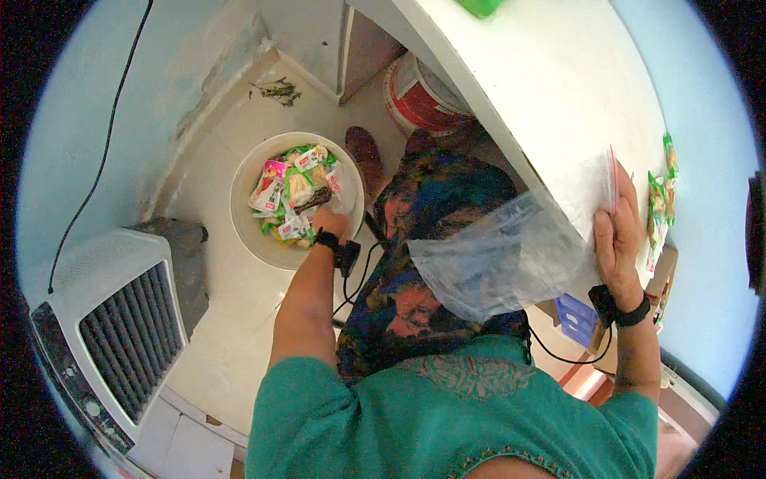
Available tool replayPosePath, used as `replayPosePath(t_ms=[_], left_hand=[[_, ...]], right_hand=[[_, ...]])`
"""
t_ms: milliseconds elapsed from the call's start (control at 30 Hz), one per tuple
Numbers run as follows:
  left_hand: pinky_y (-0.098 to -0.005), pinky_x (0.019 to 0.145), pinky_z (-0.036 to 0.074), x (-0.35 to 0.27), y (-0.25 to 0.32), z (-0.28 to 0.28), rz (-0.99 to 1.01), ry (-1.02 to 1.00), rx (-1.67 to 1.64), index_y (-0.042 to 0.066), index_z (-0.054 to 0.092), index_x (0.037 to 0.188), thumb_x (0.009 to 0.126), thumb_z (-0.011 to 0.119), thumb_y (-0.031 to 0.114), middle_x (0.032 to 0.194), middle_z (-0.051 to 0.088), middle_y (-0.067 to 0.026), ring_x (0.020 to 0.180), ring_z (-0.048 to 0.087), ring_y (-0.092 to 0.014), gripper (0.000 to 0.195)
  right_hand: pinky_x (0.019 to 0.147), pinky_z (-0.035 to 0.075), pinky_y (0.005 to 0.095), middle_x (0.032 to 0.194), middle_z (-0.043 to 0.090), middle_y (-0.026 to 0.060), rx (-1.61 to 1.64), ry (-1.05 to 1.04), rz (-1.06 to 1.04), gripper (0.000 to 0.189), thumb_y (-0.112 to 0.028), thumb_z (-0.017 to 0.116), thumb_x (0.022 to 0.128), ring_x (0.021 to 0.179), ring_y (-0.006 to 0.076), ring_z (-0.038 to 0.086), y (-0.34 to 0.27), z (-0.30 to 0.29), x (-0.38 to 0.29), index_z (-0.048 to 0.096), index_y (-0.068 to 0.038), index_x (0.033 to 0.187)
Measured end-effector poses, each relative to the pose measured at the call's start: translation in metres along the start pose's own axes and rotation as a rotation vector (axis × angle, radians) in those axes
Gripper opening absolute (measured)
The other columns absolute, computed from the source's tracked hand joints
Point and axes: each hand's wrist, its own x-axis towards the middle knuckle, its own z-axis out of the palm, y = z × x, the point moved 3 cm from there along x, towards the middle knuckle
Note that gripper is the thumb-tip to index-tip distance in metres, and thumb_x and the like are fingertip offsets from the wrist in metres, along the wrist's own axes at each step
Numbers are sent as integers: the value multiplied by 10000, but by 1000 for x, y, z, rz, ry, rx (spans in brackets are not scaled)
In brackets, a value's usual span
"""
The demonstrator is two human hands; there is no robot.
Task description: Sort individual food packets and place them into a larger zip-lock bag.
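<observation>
My left hand [332, 223] reaches into a round white bucket [238, 206] on the floor. Small snack packets [299, 187] with green, white and pink wrappers lie inside it. The fingers are curled beside a dark brown packet [313, 200]; whether they grip anything is hidden. At the white tabletop's edge, my right hand [619, 239] holds a clear plastic zip bag [502, 257] near its red seal strip. The bag slopes over the edge and hangs limp above my lap, with no contents visible in it.
The white tabletop [538, 78] bears several green-and-white packets [657, 203] by the wall and a green object [480, 6]. A red-and-white bucket [428, 99] stands beneath. An air cooler [128, 335] is left, under a hanging black cable [108, 138]. Dry plant stems [280, 91] lie on the floor.
</observation>
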Motion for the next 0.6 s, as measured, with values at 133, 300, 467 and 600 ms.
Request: replayPosePath(t_ms=[133, 300, 467, 600], left_hand=[[-440, 715, 532, 5, -23, -25, 323, 32, 111, 19, 660, 754, 680, 634, 231, 789, 670, -194, 797, 661, -356, 225], [-413, 644, 505, -9, -86, -95, 558, -58, -254, 5, 632, 707, 653, 632, 225, 702, 650, -186, 696, 629, -336, 227], [-348, 690, 476, -74, -23, -191, 164, -143, -568, 5, 668, 974, 663, 592, 61, 826, 669, -80, 729, 618, -223, 324], [-348, 685, 476, -90, -46, -235, 153, 51, -623, -22, 649, 995, 681, 568, 39, 854, 666, -84, 745, 607, -205, 330]], right_hand=[[1096, 310, 450, 1383, 462, 247, -35, 34, -6, 171, -7, 492, 860, 1309, 396, 416, -1, -1, -3, 542, 63, 1008], [1080, 339, 426, 1362, 499, 213, 37, 78, -41, 125, 16, 507, 848, 1298, 373, 438, -6, 4, 3, 544, 49, 963], [1072, 350, 419, 1355, 513, 193, 7, 117, -39, 60, -8, 530, 858, 1296, 363, 443, -1, 2, -1, 531, 34, 902], [1060, 361, 422, 1347, 521, 189, 89, 157, -65, 61, -14, 546, 854, 1286, 363, 454, -4, 5, 7, 502, 22, 832]])
